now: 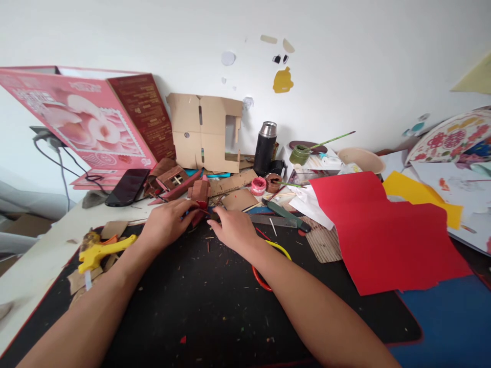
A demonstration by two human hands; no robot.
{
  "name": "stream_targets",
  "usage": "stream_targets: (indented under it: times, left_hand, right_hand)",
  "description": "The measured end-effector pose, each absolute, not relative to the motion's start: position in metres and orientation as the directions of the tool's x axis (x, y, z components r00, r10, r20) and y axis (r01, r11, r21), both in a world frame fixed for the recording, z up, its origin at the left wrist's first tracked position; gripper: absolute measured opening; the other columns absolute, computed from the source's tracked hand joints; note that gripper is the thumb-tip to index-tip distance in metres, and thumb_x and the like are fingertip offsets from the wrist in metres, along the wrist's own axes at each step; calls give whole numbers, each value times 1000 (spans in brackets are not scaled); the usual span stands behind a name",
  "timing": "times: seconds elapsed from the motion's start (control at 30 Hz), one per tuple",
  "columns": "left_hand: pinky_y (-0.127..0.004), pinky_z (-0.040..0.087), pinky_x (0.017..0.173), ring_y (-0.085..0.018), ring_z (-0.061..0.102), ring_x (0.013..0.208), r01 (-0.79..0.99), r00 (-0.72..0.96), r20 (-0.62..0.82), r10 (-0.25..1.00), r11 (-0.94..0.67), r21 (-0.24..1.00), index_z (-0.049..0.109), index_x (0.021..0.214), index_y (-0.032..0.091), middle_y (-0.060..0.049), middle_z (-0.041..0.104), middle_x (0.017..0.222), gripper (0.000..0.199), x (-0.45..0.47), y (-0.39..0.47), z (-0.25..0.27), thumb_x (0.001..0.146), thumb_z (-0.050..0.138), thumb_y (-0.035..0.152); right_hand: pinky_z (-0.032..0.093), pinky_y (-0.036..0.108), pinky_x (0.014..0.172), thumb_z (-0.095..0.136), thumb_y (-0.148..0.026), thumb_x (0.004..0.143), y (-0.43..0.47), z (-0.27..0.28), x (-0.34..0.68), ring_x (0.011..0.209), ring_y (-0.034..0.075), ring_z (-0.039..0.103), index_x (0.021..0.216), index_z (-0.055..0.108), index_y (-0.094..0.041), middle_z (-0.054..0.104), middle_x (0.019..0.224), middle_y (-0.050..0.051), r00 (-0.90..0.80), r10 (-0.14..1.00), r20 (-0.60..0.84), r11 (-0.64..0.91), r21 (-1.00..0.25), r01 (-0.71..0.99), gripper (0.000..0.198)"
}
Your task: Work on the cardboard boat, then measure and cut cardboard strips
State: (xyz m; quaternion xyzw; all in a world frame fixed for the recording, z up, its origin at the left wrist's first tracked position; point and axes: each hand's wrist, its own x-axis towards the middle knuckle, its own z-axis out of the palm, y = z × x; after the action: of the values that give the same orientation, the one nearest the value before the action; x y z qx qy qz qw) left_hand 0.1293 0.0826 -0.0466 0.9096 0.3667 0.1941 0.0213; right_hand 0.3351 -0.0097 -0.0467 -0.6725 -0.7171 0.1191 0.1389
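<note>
My left hand (169, 223) reaches in from the left, its fingers bent together at the base of a small reddish-brown model house (199, 192). Opposite it, my right hand (235, 228) has its fingers closed beside a small dark piece just right of the house. What either hand holds is too small and too covered to name. A larger brown model house (173, 179) with a cross-barred window stands behind my left hand. Past my right hand lie a ruler (274, 220) and a green-handled utility knife (286, 214).
A yellow glue gun (102, 252) lies on cardboard scraps at left. Paint pots (258, 186), a black flask (265, 149) and a cardboard sheet (207, 133) stand behind. Red paper (387, 235) covers the right side of the black mat (215, 312). A phone (126, 187) lies at left.
</note>
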Motion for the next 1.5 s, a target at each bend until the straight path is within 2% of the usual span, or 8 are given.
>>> stream_targets:
  times: [0.2,0.6,0.77,1.07,1.5]
  left_hand:
    - [-39,56,78,-31,79,97,645,660,348,666,-740,193,79,111,22,-11,84,110,37,129,84,-48,105,49,44]
    - [-40,57,80,-32,78,99,639,661,365,656,-747,186,79,106,23,-12,83,105,37,130,83,-47,104,49,44]
    - [-41,56,78,-32,78,97,619,669,387,634,-764,181,78,107,21,-12,83,106,37,130,84,-50,104,50,44]
    - [-38,57,80,-30,77,96,642,651,344,677,-733,226,80,107,22,-12,83,105,38,131,83,-48,103,48,43]
    - [-38,53,76,-29,76,90,609,677,355,644,-762,222,77,108,21,-11,81,103,36,129,87,-54,106,47,41]
  right_hand:
    - [56,37,84,54,-48,111,-4,-46,333,102,30,79,140,66,-22,83,108,13,-36,999,35,47,-394,918,41]
    - [54,34,86,51,-44,112,2,-51,330,102,28,79,130,71,-25,83,108,10,-28,998,50,46,-404,914,33]
    - [53,35,84,51,-42,112,3,-51,330,100,28,79,129,71,-24,83,107,10,-29,998,63,52,-404,913,32]
    - [53,34,84,49,-42,112,4,-52,329,102,27,79,129,70,-24,84,108,10,-17,999,50,36,-401,915,32]
    - [53,34,84,49,-41,112,5,-51,328,101,28,79,125,72,-24,84,106,10,-8,999,52,28,-401,916,32]
